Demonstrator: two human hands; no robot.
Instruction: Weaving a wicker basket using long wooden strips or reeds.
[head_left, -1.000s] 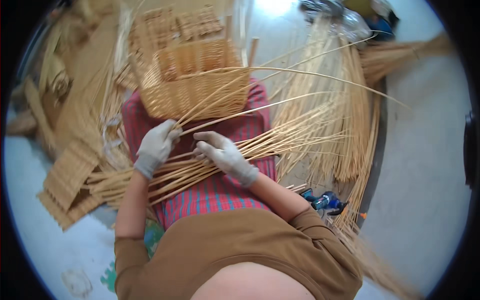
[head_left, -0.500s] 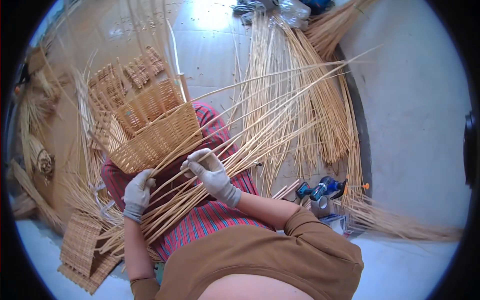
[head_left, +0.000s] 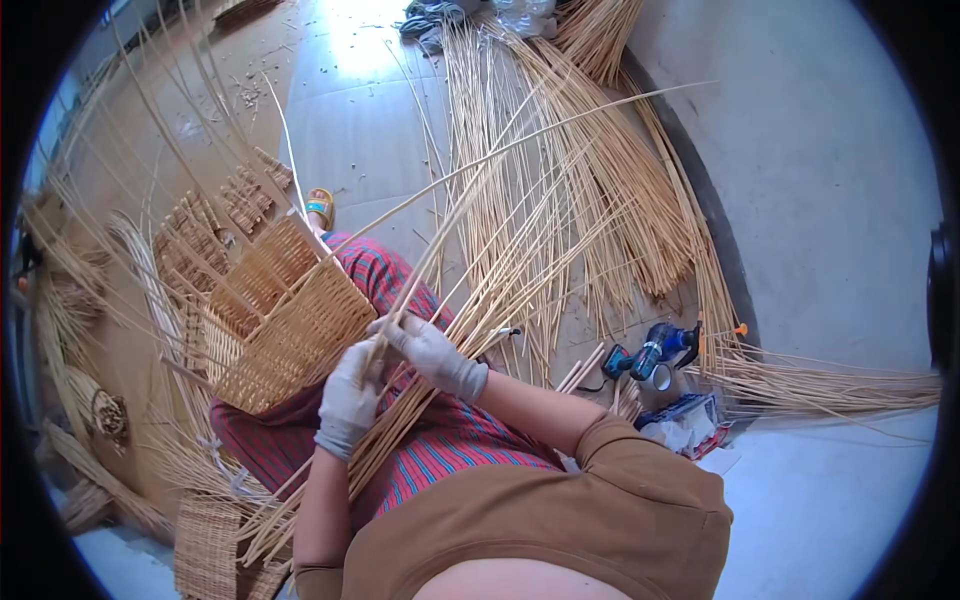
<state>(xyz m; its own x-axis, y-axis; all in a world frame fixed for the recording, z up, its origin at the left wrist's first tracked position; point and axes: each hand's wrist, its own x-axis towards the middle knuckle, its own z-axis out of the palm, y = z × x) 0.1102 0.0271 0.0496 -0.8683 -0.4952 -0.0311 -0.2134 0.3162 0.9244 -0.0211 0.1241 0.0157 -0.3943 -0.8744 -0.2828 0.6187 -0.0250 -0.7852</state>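
A partly woven wicker basket (head_left: 300, 335) leans tilted across my knees, with long upright stakes rising from it toward the upper left. My left hand (head_left: 350, 398), in a whitish glove, is closed around a few wicker rods (head_left: 424, 262) in front of the basket's near corner. Beside it my right hand (head_left: 436, 356), gloved too, pinches the same rods a little higher up. These rods reach up and to the right. Under both wrists a loose bundle of rods (head_left: 385, 440) lies across my lap on striped red cloth (head_left: 455, 455). Parts of the fingers hide one another.
Long wicker rods (head_left: 610, 200) spread over the floor to the right, along the wall. A cordless drill (head_left: 650, 350) and a tape roll (head_left: 660, 377) lie by my right elbow. Woven panels (head_left: 207, 545) rest at lower left. More rods (head_left: 85, 300) are heaped far left.
My left hand has moved right and come up against my right hand. The rods between them now point more steeply upward. The whole view has shifted, and a shod foot shows beyond the basket.
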